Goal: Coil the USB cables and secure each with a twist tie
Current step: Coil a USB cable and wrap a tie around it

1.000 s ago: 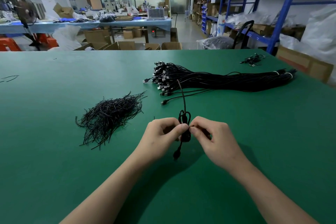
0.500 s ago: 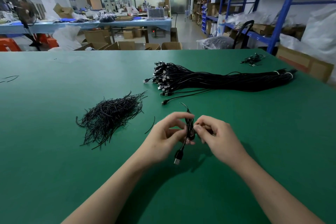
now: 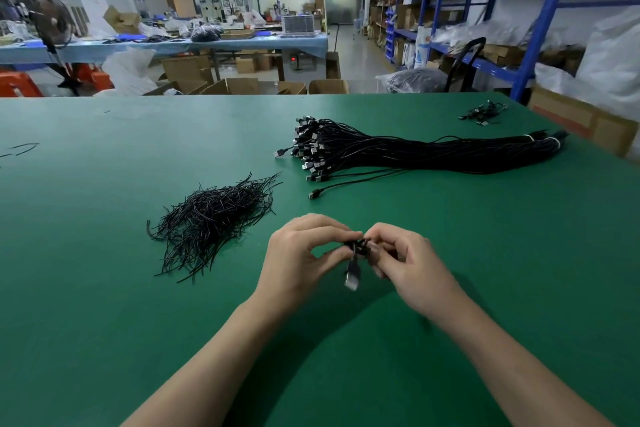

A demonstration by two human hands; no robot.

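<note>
A small coiled black USB cable (image 3: 354, 250) sits between my two hands just above the green table (image 3: 104, 305); its plug hangs down below the coil. My left hand (image 3: 301, 260) pinches the coil from the left with thumb and fingers. My right hand (image 3: 405, 263) pinches it from the right, fingers curled over its top; much of the coil is hidden. A loose pile of black twist ties (image 3: 211, 218) lies to the left of my hands. A long bundle of straight USB cables (image 3: 415, 152) lies farther back.
A few finished coiled cables (image 3: 483, 112) lie at the far right of the table. A stray tie (image 3: 24, 148) lies at the left edge. Beyond the table stand cardboard boxes (image 3: 242, 85), blue shelving (image 3: 540, 24) and another workbench (image 3: 194, 45).
The long tie end that stuck up above the coil is gone from sight. Both hands have closed in tighter around the coil, and the plug has swung below it.
</note>
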